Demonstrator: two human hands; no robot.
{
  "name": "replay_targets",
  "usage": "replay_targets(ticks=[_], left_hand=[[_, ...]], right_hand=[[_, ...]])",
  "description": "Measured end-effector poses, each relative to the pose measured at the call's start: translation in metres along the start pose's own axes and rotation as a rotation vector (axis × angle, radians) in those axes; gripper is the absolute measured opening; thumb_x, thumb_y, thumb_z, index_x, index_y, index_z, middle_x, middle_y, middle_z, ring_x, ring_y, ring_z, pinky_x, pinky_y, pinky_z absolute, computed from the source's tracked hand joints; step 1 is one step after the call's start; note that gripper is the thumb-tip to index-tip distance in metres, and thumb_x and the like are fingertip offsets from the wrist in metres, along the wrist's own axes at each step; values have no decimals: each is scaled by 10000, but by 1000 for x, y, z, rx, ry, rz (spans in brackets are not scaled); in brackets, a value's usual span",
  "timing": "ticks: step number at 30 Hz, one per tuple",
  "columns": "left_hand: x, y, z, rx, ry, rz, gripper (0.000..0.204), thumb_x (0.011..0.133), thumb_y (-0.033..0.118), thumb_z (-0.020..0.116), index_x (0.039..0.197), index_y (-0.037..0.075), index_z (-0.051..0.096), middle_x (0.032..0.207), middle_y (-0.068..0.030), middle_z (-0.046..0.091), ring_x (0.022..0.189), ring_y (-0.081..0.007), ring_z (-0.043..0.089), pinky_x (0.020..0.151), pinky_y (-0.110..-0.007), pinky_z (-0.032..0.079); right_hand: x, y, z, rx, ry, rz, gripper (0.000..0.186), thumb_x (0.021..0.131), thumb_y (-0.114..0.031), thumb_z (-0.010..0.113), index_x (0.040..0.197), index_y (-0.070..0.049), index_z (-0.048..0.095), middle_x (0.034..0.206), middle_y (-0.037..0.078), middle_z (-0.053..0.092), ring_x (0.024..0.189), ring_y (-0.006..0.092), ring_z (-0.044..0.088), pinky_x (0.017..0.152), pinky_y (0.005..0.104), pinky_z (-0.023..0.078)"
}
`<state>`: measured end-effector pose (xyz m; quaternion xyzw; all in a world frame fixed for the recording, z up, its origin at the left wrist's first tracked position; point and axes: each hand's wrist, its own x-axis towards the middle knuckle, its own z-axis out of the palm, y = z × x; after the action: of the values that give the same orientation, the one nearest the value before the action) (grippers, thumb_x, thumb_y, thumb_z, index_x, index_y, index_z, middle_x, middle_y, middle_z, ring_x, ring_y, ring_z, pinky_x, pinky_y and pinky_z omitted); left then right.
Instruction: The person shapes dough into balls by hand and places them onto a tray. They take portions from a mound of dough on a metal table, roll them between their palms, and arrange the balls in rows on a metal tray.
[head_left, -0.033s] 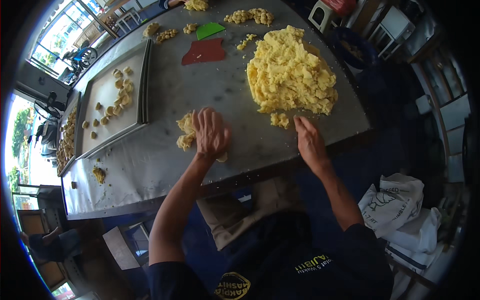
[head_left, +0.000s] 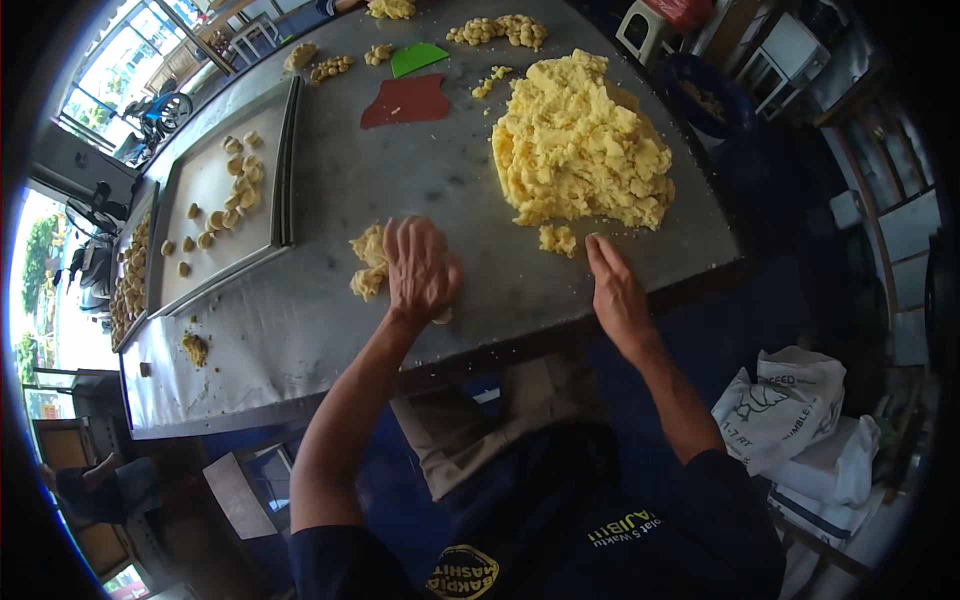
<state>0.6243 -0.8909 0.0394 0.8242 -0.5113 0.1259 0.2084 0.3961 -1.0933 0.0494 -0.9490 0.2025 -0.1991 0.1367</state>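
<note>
Under my left hand (head_left: 420, 268) lies a piece of pale dough, mostly covered by the palm. The fingers stretch forward and flat over it, and a bit of dough peeks out by the wrist. Two ragged dough lumps (head_left: 368, 282) stick out at the hand's left side. My right hand (head_left: 620, 293) rests at the table's near right, fingers pressed together; whatever they may pinch is hidden. Its fingertips are close beside a small yellow crumbly clump (head_left: 557, 240). Just beyond stands a large heap of yellow crumbly mixture (head_left: 580, 145).
A tray (head_left: 190, 278) with several small dough pieces lies at left, another full tray (head_left: 130, 285) beyond it. A red scraper (head_left: 405, 102) and a green scraper (head_left: 418, 60) lie farther back, near dough balls (head_left: 498, 32). White sacks (head_left: 785, 410) stand at lower right.
The whole view has shifted very slightly. Both hands and the dough keep their places on the table.
</note>
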Motion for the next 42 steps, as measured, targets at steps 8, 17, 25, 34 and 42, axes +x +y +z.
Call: replay_targets(ticks=[8,17,25,34,42], left_hand=[[-12,-3,-4,136,99,-7,272,817,235,598,1007,40,583,1127,-145,509,1160,-327,484,1059,-551,272],[-29,24,-4,314,127,-222,289,856,260,616,1042,41,585,999,-113,509,1025,-288,501,934,-481,320],[-73,56,-39,67,-96,-495,154,933,134,588,1064,52,587,1086,-129,577,1057,-313,528,955,-465,355],[-56,66,-29,-671,273,-755,234,1002,180,592,1070,-30,671,842,-129,729,751,-228,699,691,-349,530],[-46,85,-15,-1173,169,-780,263,1002,192,592,1027,-44,704,896,-132,740,852,-155,707,725,-297,562]], right_hand=[[30,27,-14,219,99,153,309,889,83,552,1172,47,673,1174,217,676,1067,377,655,913,403,535],[58,32,-1,131,114,-40,164,822,58,596,933,53,717,855,221,687,856,396,678,730,445,542],[4,36,-14,-4,69,74,385,884,117,530,1247,38,633,1266,192,640,1110,380,631,912,424,529],[-2,-41,-18,500,-22,101,389,891,68,560,1266,-5,631,1267,213,632,1116,379,636,954,404,529],[7,-109,16,666,-19,-30,321,878,19,635,1191,-32,691,1204,188,668,1034,358,663,888,395,545]])
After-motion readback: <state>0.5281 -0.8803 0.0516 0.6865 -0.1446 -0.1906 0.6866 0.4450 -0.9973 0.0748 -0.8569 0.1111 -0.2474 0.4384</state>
